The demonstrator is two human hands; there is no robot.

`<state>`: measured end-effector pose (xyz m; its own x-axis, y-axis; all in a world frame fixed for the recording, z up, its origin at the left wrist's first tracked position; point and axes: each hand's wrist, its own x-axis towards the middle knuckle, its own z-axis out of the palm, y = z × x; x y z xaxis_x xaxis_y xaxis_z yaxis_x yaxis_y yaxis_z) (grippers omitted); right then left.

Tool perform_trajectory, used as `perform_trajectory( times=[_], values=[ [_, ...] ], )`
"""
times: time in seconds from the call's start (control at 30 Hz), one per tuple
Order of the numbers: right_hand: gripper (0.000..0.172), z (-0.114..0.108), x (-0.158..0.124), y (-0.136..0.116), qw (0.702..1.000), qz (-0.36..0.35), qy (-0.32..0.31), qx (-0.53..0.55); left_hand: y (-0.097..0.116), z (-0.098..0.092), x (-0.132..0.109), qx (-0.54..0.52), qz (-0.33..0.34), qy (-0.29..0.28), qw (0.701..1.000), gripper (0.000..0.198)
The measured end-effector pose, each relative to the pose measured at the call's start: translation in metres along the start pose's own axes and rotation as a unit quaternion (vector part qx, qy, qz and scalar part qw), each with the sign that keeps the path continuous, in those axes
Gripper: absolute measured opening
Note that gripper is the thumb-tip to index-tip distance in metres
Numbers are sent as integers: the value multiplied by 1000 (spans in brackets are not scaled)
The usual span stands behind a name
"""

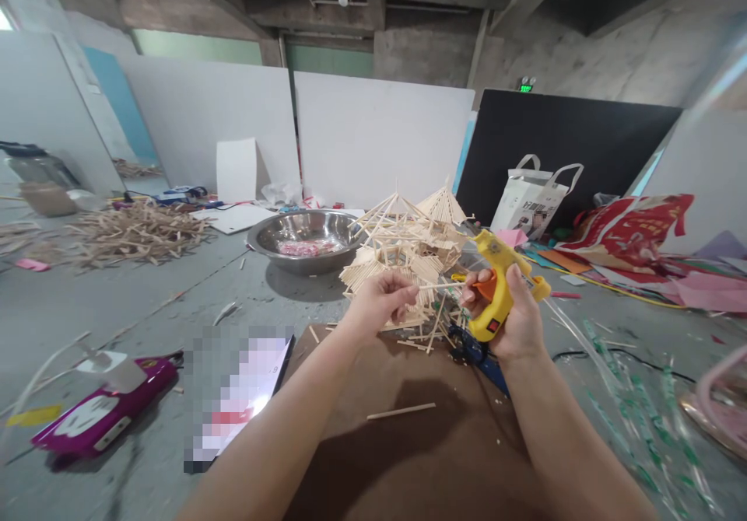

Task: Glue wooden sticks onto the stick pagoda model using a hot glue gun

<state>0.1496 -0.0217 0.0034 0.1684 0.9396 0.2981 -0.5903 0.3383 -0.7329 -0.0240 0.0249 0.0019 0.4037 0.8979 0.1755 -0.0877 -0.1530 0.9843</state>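
Between the fingertips of my left hand (382, 303) is a thin wooden stick (440, 286), pointing to the right. My right hand (517, 315) is wrapped round a yellow hot glue gun (496, 253) with an orange trigger. The stick's far end lies close to the fingers on the trigger; whether it touches them I cannot tell. Just behind both hands stands a model building (402, 241) of pale sticks with pointed roofs, its lower front partly hidden. Another loose stick (401, 411) lies on the brown board (373, 459) in front of me.
A metal basin (262, 245) sits behind the model, left of it. Further left is a heap of sticks (143, 229). A phone (250, 396) and purple power strip (105, 412) lie at left. Clear glue sticks (654, 412) are spread at right, near a white bag (525, 198).
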Motion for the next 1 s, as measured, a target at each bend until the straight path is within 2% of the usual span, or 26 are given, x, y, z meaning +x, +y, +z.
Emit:
perform_trajectory(
  times=[0.07, 0.17, 0.23, 0.3, 0.37, 0.5, 0.67, 0.8, 1.0],
  values=[
    [32, -2, 0, -2, 1000, -9, 4, -8, 1, -1, -2, 160, 41, -24, 986, 18],
    [32, -1, -1, -4, 1000, -11, 4, -27, 2, 2, -5, 349, 106, -60, 929, 17],
    [31, 0, -2, -4, 999, -12, 4, -36, 1, 5, -6, 419, 125, -77, 896, 17],
    [32, 2, -3, -6, 999, -19, 8, -43, -2, 6, -6, 455, 131, -76, 878, 18],
    [33, 2, -3, -8, 998, -36, 20, -51, -4, 6, -4, 463, 126, -56, 876, 19],
    [34, -3, -1, -15, 993, -77, 50, -72, -7, 3, 0, 440, 102, -3, 892, 21],
    [39, -9, 0, -21, 987, -72, 51, -136, -7, 3, 1, 383, 91, 49, 918, 28],
    [35, -13, 0, -22, 972, -76, 58, -214, -8, 4, 1, 364, 85, 65, 925, 30],
    [35, -15, 0, -22, 957, -75, 60, -274, -6, 4, 0, 380, 88, 71, 918, 29]
  ],
)
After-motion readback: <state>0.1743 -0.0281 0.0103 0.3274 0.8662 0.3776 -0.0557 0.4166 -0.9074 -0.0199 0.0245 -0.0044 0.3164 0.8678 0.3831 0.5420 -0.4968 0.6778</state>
